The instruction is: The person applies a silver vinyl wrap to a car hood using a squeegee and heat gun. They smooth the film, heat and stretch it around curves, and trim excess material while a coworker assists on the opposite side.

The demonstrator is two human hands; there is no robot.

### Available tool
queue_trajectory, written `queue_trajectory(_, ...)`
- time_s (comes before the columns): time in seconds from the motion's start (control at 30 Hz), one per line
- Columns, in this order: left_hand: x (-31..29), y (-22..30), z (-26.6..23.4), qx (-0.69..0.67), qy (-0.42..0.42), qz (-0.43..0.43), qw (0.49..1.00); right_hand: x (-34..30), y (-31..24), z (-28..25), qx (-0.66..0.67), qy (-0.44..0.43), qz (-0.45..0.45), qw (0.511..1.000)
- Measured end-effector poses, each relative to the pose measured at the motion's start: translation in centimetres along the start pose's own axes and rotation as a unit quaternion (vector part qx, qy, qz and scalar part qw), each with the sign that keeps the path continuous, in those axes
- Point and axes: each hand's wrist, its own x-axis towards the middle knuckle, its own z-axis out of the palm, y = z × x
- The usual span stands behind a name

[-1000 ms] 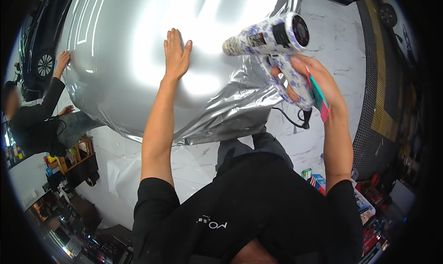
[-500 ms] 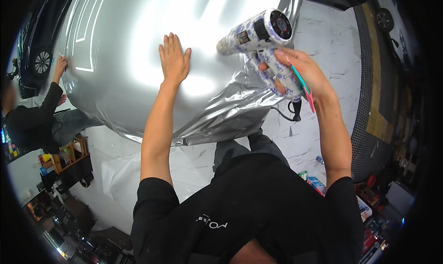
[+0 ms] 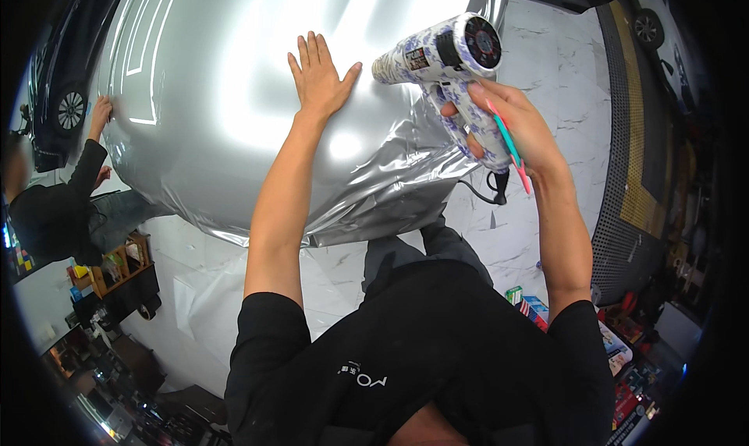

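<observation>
Spread across the broad curved car panel is a glossy silver film, smooth on the left and wrinkled along its near right part. My left hand lies flat on the film, fingers spread, holding nothing. My right hand grips the handle of a white hair dryer with a blue floral pattern. Its nozzle points left, just to the right of my left hand. A thin teal and pink squeegee is also tucked in my right hand, against the palm side. The dryer's black cord hangs from the handle.
At the far left another person in black touches the panel's left edge. A dark car stands beyond them. A wooden caddy is at lower left, clear film sheeting on the floor, and black perforated matting to the right.
My left hand has slid to the right and slightly farther up the film, its fingers spreading wider. The hair dryer has shifted a little to the right.
</observation>
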Motion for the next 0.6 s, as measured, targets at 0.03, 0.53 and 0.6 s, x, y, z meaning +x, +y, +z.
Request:
queue_trajectory(0.03,0.2,0.4,0.2,0.013,-0.013,-0.013,1.0,-0.5,0.0,-0.3,-0.008,-0.002,-0.001,1.0)
queue_trajectory(0.53,-1.4,-4.4,-2.1,-0.239,0.068,-0.064,0.966,-9.9,3.1,-2.7,0.093,0.075,-0.026,0.993)
queue_trajectory(0.6,-3.6,-7.5,-3.0,-0.157,0.067,-0.049,0.984,-9.3,3.5,-1.6,0.084,0.048,-0.007,0.995)
